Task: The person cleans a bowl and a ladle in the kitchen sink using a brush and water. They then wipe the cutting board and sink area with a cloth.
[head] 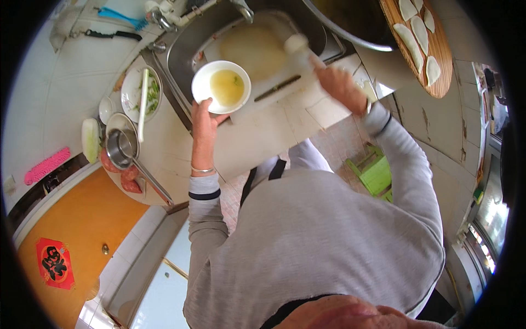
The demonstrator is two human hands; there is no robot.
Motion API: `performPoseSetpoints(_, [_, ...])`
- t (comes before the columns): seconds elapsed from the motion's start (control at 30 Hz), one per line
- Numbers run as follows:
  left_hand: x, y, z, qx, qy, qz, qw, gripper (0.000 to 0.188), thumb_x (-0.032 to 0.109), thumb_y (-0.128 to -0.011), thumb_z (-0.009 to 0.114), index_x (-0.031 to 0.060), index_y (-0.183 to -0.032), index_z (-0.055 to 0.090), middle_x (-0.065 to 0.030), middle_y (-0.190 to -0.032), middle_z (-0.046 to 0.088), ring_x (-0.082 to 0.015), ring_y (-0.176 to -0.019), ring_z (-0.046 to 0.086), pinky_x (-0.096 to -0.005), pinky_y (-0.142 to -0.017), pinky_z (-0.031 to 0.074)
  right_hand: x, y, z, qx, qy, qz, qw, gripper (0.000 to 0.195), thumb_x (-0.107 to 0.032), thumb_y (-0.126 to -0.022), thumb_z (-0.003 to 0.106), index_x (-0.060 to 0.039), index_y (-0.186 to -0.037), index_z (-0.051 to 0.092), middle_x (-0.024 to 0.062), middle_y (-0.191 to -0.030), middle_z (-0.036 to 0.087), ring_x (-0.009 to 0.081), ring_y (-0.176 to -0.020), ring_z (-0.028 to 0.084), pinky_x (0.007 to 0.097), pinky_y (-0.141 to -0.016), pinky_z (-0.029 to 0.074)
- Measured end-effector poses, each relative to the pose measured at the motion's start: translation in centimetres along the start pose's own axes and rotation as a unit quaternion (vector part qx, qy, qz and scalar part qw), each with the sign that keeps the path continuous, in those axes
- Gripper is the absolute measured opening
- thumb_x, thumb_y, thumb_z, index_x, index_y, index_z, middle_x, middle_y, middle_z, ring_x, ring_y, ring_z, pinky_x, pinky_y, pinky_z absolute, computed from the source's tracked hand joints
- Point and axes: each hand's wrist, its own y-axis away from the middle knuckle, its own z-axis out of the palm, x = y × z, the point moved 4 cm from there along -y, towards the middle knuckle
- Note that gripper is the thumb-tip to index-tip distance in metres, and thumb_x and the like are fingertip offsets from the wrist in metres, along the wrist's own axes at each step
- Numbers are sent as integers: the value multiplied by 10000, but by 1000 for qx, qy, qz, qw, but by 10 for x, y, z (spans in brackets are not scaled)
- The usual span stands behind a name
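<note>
My left hand (204,127) holds a white bowl (200,85) at its lower rim, over the near edge of the sink. Yellowish liquid with a green bit lies in the bowl. Blurred by motion, my right hand (339,88) grips a ladle (296,43) whose pale head is over the right part of the sink. Below both lies the steel sink (181,49), with cloudy liquid in it. A dark, narrow knife or stick (277,88) rests between the bowl and my right hand.
A large pot (349,35) stands beyond my right hand, beside a wooden board (446,78) with several dumplings (419,33). Left are a plate (125,96) with chopped greens, a green onion stalk (144,107), a steel saucepan (119,152) and a knife (115,34).
</note>
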Motion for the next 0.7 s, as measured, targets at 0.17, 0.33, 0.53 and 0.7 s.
performPoseSetpoints(0.17, [-9, -23, 31, -21, -32, -2, 999, 540, 217, -899, 513, 9, -1369, 346, -174, -1340, 476, -331, -1197, 541, -529, -915, 523, 5, -21, 18, 88, 68, -9, 994, 561, -216, -894, 561, -168, -1428, 396, 106, -730, 686, 276, -614, 687, 398, -528, 553])
performPoseSetpoints(0.33, [-8, -56, 72, 19, -256, 76, 963, 605, 275, -865, 573, -79, -1303, 351, -206, -1224, 479, -312, -1017, 584, -367, -727, 551, -11, -17, 13, -29, -60, 0, 998, 540, -195, -941, 496, -142, -1456, 344, 161, -718, 677, 317, -621, 680, 425, -504, 545])
performPoseSetpoints(0.53, [-14, -85, 59, 75, -226, 78, 968, 626, 270, -877, 558, -71, -1337, 305, -219, -1292, 427, -388, -1139, 520, -466, -806, 554, -14, -22, -4, -103, -60, 2, 993, 568, -122, -903, 502, -134, -1451, 358, 154, -828, 694, 321, -727, 698, 437, -593, 558])
performPoseSetpoints(0.7, [-9, -65, 14, 87, -66, 27, 994, 535, 281, -896, 541, -54, -1274, 366, -216, -1276, 479, -357, -1161, 546, -528, -879, 552, 9, -72, 51, 150, 103, -61, 981, 435, -103, -860, 511, -35, -1288, 531, 86, -759, 589, 235, -674, 630, 421, -533, 519])
